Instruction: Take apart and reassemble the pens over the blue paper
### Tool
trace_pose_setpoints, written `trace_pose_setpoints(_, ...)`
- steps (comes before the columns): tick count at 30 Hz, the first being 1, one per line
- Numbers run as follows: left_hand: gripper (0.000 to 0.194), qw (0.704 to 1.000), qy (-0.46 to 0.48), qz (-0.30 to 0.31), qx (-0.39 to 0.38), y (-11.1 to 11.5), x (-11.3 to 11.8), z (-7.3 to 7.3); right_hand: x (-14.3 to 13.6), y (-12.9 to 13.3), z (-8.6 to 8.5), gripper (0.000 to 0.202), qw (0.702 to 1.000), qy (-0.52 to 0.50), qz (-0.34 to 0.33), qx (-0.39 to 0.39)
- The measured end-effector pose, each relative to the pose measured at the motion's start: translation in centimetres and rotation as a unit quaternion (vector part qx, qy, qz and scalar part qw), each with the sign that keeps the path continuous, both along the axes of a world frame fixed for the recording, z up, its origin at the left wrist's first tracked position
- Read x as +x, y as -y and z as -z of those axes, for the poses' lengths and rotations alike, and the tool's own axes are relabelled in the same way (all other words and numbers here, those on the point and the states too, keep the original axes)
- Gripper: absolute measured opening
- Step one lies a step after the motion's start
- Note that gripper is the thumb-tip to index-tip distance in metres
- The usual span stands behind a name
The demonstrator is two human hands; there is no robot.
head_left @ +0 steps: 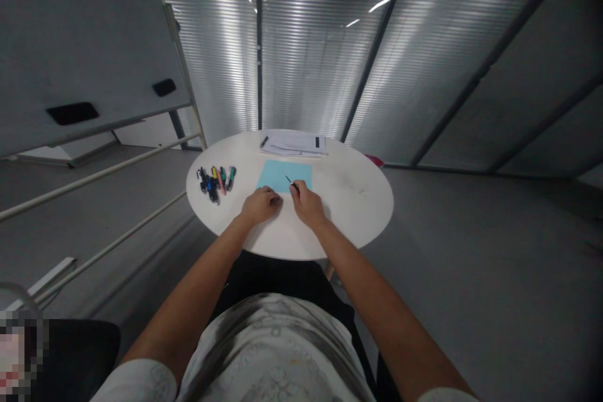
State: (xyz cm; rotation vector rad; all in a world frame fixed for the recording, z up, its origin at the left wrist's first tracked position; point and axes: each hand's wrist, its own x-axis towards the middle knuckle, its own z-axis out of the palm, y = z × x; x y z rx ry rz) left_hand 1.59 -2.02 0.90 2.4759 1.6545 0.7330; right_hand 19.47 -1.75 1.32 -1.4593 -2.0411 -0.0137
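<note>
One pen (294, 186) in right hand (307, 202) — blue sheet (276, 174) beneath.

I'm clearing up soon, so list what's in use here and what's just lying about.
In use:
- blue paper, under the pen tip
- pen, in the right hand

Seemingly lying about:
- loose pens
- white papers

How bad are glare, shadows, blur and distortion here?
Head view: bright streaks glare across the blinds, while the floor is dim; head view: soft shadows on the white table beside the left hand and right hand; head view: fine detail on the pens is soft; head view: partition frames fan outward, likely wide-angle distortion, and the lower-left corner is pixelated.
</note>
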Motion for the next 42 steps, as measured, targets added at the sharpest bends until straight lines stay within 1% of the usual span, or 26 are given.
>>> trace_pose_setpoints(6, 0.029, 1.0, 0.007, -0.024, -0.003, -0.4, -0.08, 0.35, 0.01, 0.01, -0.01, 0.036, 1.0, 0.016, 0.001, -0.008)
trace_pose_setpoints(12, 0.029, 0.999, 0.007, -0.032, -0.021, -0.5, -0.18, 0.23, -0.08, 0.07, -0.06, 0.036, 0.999, 0.028, 0.003, -0.023)
trace_pose_setpoints(20, 0.029, 1.0, 0.011, -0.014, -0.019, -0.36, -0.19, 0.23, -0.17, 0.25, -0.1, 0.037, 0.999, 0.045, 0.009, -0.028)
trace_pose_setpoints(25, 0.028, 1.0, 0.01, 0.001, 0.003, -0.42, -0.2, 0.46, -0.1, 0.27, -0.11, 0.037, 0.999, 0.04, -0.009, -0.017)
trace_pose_setpoints(36, 0.027, 1.0, -0.001, 0.003, 0.001, -0.3, -0.14, 0.43, -0.09, 0.3, -0.1, 0.036, 0.999, 0.042, -0.013, -0.019)
trace_pose_setpoints(42, 0.027, 1.0, -0.012, 0.001, 0.02, -0.12, -0.01, 0.36, -0.06, 0.41, -0.21, 0.035, 0.999, 0.045, -0.017, -0.021)
